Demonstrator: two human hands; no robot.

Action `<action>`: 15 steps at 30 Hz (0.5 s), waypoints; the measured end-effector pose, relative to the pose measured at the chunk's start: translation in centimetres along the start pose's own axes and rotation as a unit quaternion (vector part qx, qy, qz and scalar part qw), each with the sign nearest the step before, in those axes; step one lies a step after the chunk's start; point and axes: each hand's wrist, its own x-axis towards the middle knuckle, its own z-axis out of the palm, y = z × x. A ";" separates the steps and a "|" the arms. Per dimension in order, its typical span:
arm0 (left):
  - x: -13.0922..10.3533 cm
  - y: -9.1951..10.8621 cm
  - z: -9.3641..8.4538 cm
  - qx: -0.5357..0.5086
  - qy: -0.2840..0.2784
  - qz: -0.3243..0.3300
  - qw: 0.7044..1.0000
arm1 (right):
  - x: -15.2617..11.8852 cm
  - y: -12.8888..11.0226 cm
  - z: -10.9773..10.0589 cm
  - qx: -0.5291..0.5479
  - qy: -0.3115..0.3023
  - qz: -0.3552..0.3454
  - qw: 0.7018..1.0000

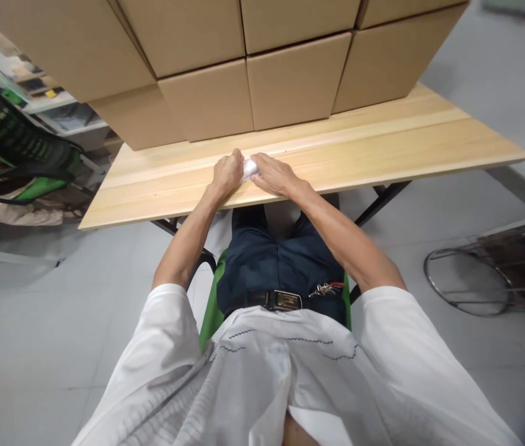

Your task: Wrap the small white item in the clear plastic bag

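Between my two hands, close above the wooden table (359,155), is a small white bundle (250,168) that looks soft, like cloth or paper; its exact kind is not clear. My left hand (229,170) is closed at the bundle's left side, its fingers curled. From the other side, my right hand (272,173) grips it with the thumb below and the fingers over the top. Parts of the bundle are covered by the fingers. Both wrists are near the table's front edge.
Stacked cardboard boxes (206,99) line the table's far side. A black and green chair (15,136) and a white shelf (64,118) stand at the left. On the right is a round metal-framed stool (467,282). I sit on a green chair (213,310).
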 end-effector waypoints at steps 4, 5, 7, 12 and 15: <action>-0.2 0.1 0.1 0.008 0.000 -0.005 1.000 | -0.1 0.2 -0.1 -0.004 -0.009 0.007 1.000; -0.2 0.1 0.2 0.007 -0.001 -0.006 1.000 | -0.1 0.3 -0.1 -0.005 -0.006 0.006 1.000; -0.1 0.1 0.2 0.007 -0.004 -0.009 1.000 | 0.0 0.6 0.0 -0.005 -0.004 0.005 1.000; -0.2 0.3 -0.2 0.034 -0.001 -0.003 0.999 | 0.1 1.6 0.1 0.005 -0.007 0.025 1.000; -0.8 0.6 -0.7 0.056 0.000 -0.011 0.998 | 0.1 1.8 0.1 0.020 -0.010 0.022 0.999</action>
